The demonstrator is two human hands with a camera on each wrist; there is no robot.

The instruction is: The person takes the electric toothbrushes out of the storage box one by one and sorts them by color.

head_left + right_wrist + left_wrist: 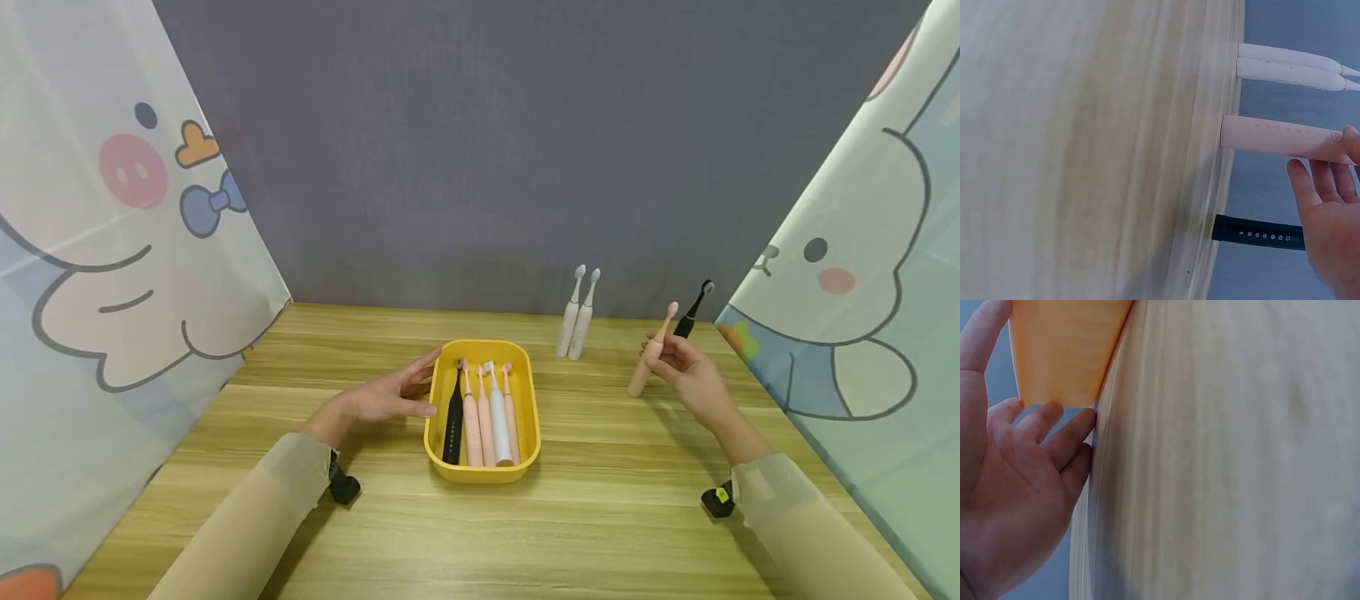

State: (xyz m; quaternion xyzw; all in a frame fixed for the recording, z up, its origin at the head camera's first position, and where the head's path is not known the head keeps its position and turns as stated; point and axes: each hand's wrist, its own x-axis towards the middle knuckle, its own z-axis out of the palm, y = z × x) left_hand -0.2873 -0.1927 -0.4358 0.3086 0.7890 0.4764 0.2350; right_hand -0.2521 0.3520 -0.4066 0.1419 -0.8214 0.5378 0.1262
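My right hand pinches a pink electric toothbrush near the top of its handle. The brush is upright, its base right at the tabletop in the right wrist view. Just beyond that hand a black electric toothbrush stands upright, partly hidden by the hand. My left hand rests against the left side of a yellow tray, fingers spread along its wall. In the tray lie a black toothbrush, a white toothbrush and three pink toothbrushes, heads toward the back.
Two white electric toothbrushes stand side by side behind and right of the tray. The wooden table ends at a grey back panel. Cartoon-printed sheets hang on both sides.
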